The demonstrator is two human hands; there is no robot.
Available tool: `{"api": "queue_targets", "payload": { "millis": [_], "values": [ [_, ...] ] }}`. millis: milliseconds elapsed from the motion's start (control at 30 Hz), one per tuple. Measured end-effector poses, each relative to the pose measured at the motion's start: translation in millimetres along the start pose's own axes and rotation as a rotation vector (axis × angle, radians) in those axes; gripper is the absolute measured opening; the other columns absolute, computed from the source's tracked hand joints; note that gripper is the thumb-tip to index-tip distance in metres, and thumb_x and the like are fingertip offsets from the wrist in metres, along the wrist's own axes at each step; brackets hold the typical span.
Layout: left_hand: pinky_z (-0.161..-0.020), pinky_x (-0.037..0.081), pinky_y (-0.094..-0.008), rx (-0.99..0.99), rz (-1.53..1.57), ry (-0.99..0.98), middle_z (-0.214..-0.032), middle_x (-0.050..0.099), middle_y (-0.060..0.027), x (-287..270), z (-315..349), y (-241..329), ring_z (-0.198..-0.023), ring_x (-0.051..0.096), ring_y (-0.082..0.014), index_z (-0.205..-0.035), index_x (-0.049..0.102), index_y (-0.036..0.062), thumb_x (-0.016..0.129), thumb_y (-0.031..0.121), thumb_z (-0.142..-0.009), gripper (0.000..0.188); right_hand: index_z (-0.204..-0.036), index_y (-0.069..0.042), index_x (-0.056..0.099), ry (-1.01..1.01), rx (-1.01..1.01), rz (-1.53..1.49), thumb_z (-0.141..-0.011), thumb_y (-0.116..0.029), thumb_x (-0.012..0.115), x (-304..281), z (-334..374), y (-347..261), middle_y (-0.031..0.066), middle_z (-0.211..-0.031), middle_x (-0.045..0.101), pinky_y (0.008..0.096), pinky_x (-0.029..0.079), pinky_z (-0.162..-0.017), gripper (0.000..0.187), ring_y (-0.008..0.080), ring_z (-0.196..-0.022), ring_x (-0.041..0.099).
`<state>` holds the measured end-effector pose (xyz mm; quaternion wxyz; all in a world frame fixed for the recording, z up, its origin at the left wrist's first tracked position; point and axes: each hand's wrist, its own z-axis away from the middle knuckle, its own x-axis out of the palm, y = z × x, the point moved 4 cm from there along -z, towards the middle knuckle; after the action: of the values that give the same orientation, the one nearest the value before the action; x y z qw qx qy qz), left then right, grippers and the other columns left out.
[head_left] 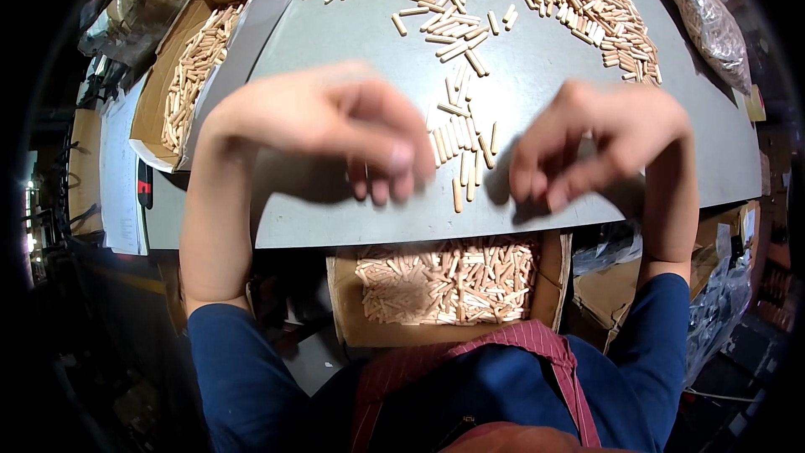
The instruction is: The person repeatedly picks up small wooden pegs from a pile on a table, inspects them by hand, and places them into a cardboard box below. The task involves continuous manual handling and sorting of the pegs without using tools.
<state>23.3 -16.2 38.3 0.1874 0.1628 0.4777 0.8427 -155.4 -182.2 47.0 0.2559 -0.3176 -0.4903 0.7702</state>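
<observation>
Maroon apron (537,340) nearest us, then dowel box (402,335) by the table's (721,151) near edge. Our left hand (335,126) and right hand (620,130) half-curl, grips unclear, flanking loose dowels (450,141); open tabletop far right.

The pegs (458,195) are smooth wood. The counter (352,33) looks smooth, a bit shiny. The box (419,335) by its near edge is dull cardboard.

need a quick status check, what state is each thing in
Left hand: grip half-curled, blurred
Right hand: grip half-curled, blurred
Wooden dowels between hands: loose, lying flat
Dowel heap: spread loosely
Left cardboard box: open, holding dowels
Near cardboard box: open, holding dowels
Plastic bag: bulging
</observation>
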Motion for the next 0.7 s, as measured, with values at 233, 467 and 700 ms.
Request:
{"api": "queue_targets", "payload": {
  "millis": [233,467,700],
  "values": [
    [-0.068,0.056,-0.0212,0.184,-0.024,0.511,-0.097,0.071,-0.0027,-24.8,-12.4,-7.4,-0.080,0.068,-0.0071,-0.128,0.066,0.0001,0.066,0.016,-0.102,0.031,-0.118,0.004,0.068,0.625,0.201,-0.079,-0.095,-0.003,0.069,-25.3,-9.3,22.1,0.0060,-0.087,0.071,0.0285,0.060,-0.069,0.024,0.0142,-0.075,0.072],
    [-0.067,0.057,-0.0218,0.168,0.059,0.357,-0.092,0.071,-0.0040,-8.7,-20.3,-8.3,-0.075,0.068,-0.0082,-0.133,0.064,-0.0001,0.061,0.008,-0.103,0.031,-0.112,0.003,0.070,0.433,0.169,-0.115,-0.094,-0.004,0.069,-9.2,-21.0,9.9,0.0065,-0.088,0.071,0.0287,0.060,-0.072,0.019,0.0138,-0.077,0.072],
    [-0.060,0.055,-0.0196,0.121,-0.004,0.476,-0.087,0.073,-0.0045,-20.7,-14.2,-7.1,-0.070,0.070,-0.0073,-0.126,0.068,-0.0018,0.061,0.013,-0.104,0.028,-0.113,0.004,0.072,0.640,0.162,-0.030,-0.095,-0.003,0.068,-27.5,-10.9,19.7,0.0062,-0.089,0.071,0.0272,0.060,-0.070,0.020,0.0126,-0.078,0.072]
  ]
}}
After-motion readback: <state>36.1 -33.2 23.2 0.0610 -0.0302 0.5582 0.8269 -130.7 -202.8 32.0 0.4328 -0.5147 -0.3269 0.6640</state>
